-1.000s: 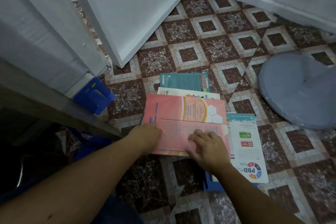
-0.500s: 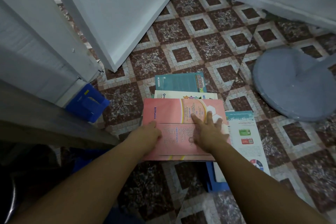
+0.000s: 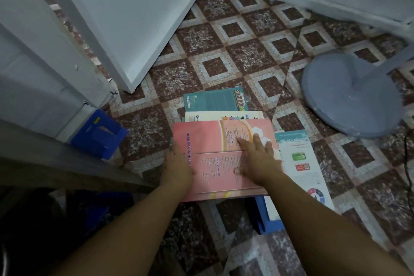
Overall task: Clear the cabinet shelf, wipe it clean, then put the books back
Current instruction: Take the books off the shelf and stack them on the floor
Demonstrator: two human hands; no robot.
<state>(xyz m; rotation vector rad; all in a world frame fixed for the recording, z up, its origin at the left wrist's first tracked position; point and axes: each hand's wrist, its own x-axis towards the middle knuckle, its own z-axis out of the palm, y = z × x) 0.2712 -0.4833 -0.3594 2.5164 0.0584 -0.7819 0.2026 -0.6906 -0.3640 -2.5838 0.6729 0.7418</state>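
Patterned floor [image 3: 246,51]: pink book [image 3: 212,141] topping book stack [image 3: 215,101], pressed square by our spread-fingered right hand [image 3: 257,159]; left hand [image 3: 177,163] seemingly gripping its edge.

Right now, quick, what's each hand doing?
Left hand: grips the pink book by its left edge.
Right hand: open, fingers spread flat on the same book.

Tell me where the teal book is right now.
In the head view, the teal book lies flat on the tiled floor, farthest from the person, partly under the cream book and just right of the white door corner.
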